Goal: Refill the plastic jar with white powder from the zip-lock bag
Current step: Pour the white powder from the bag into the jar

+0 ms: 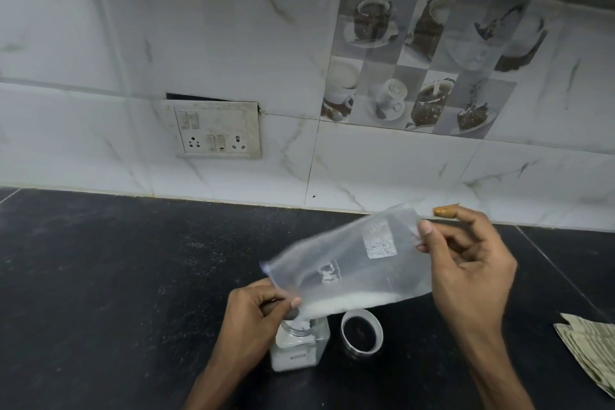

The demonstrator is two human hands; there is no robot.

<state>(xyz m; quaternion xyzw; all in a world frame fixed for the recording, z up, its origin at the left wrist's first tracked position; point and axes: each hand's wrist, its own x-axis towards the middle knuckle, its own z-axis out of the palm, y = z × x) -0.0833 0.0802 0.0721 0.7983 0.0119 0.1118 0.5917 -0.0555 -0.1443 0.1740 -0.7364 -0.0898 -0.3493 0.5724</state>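
Note:
A clear zip-lock bag point(352, 263) hangs tilted over the counter, its mouth down at the left. White powder point(349, 303) lies along its lower edge and runs into the open neck of a clear plastic jar point(299, 348), which stands upright and is partly filled with powder. My left hand point(256, 313) pinches the bag's mouth corner right over the jar's opening. My right hand point(466, 273) grips the raised bottom end of the bag. The jar's round lid point(362, 333) lies on the counter just right of the jar.
The black stone counter point(116, 276) runs to a marble-tiled wall with a switch-and-socket plate point(218, 130). A folded striped cloth point(592, 349) lies at the right edge. A small brown lump point(446, 211) sits by the wall behind my right hand.

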